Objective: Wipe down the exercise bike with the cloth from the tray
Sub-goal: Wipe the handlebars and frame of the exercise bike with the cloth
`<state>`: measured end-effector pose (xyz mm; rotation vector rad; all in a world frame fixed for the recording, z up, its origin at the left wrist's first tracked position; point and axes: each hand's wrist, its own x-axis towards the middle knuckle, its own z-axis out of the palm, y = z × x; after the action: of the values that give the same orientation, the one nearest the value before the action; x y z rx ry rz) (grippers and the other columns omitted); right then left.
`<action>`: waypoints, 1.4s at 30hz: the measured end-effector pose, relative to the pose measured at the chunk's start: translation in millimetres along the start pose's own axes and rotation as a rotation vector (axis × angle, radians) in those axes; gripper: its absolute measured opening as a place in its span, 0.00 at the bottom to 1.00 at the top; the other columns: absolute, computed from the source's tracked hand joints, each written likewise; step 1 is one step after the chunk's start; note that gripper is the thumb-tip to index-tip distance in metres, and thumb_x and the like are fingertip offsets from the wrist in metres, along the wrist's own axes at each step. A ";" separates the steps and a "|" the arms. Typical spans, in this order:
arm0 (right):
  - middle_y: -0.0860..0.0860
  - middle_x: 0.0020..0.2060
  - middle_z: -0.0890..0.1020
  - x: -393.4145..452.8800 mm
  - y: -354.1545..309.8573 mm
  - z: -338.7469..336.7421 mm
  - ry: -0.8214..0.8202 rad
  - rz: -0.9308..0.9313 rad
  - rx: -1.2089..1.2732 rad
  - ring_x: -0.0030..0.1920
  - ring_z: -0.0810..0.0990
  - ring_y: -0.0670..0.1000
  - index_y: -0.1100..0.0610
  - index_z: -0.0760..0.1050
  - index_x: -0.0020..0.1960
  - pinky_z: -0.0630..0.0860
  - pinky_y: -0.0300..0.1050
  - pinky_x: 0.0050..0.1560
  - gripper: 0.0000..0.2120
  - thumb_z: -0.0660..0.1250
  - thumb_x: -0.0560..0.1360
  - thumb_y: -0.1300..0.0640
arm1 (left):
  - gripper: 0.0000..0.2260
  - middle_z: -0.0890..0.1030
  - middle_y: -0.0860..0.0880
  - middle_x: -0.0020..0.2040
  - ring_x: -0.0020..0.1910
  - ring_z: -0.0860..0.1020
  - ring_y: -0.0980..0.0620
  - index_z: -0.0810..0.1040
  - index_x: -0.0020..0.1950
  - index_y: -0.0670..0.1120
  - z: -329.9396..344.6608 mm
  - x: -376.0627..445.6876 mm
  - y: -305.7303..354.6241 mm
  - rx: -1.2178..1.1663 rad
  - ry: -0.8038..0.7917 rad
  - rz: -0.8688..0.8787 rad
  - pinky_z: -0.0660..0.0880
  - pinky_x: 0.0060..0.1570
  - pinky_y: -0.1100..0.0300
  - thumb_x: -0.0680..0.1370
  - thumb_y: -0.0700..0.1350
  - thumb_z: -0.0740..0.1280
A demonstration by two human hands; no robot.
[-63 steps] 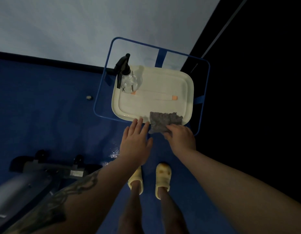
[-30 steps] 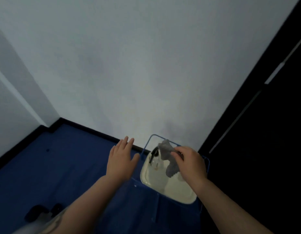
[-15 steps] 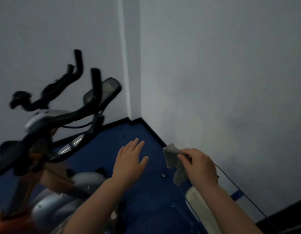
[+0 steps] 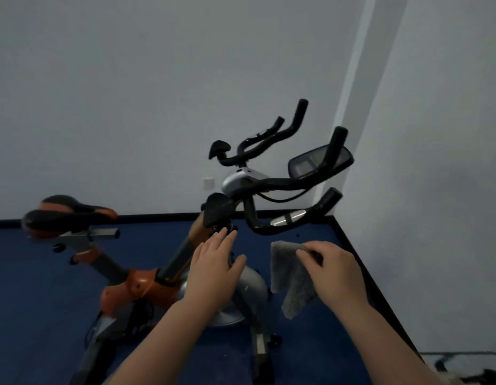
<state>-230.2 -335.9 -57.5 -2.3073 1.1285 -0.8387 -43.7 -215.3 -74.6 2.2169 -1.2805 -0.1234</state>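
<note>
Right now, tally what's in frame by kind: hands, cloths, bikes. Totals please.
Bare hands: 2, the open left hand and the right hand, which pinches the cloth
Grey fuzzy cloths: 1, the cloth, hanging from the right hand
Orange-and-black exercise bikes: 1, the bike
Total: 4

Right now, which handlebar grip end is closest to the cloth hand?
The lowest black grip, just above the right hand holding the grey cloth. The other grip ends rise higher, beside the console and beyond.
</note>
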 end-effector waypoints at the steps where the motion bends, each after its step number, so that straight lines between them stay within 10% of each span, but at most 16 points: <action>1: 0.42 0.41 0.80 2.8 -11.1 6.2 0.003 -0.005 -0.001 0.42 0.78 0.43 0.49 0.80 0.50 0.77 0.41 0.41 0.07 0.66 0.76 0.49 | 0.26 0.55 0.54 0.78 0.76 0.53 0.53 0.56 0.77 0.55 -7.6 2.3 -8.2 -0.009 0.001 0.003 0.48 0.75 0.54 0.80 0.56 0.57; 26: 0.43 0.31 0.76 119.0 -135.9 91.5 0.498 0.137 -0.224 0.30 0.71 0.43 0.51 0.79 0.40 0.62 0.33 0.28 0.07 0.67 0.74 0.50 | 0.25 0.61 0.53 0.76 0.75 0.58 0.54 0.62 0.75 0.52 -54.3 139.9 -115.7 -0.081 -0.108 0.350 0.49 0.73 0.57 0.79 0.55 0.59; 36: 0.44 0.40 0.77 106.1 -117.6 158.5 0.062 -0.064 -0.247 0.47 0.72 0.46 0.51 0.82 0.46 0.74 0.44 0.44 0.11 0.67 0.73 0.44 | 0.20 0.74 0.51 0.68 0.66 0.70 0.50 0.69 0.71 0.50 -30.3 173.9 -137.8 -0.203 -0.163 0.296 0.65 0.67 0.49 0.78 0.46 0.61; 42: 0.42 0.48 0.72 121.1 -118.6 163.3 0.136 0.096 -0.230 0.52 0.71 0.44 0.48 0.78 0.56 0.74 0.38 0.46 0.18 0.71 0.69 0.43 | 0.17 0.75 0.56 0.65 0.64 0.70 0.58 0.70 0.69 0.54 -19.6 192.6 -129.9 -0.338 -0.199 0.441 0.61 0.68 0.57 0.81 0.48 0.57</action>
<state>4.8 -347.3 -63.4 -2.3847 1.4502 -0.8807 166.3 -315.7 -87.6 1.6315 -1.6860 -0.3665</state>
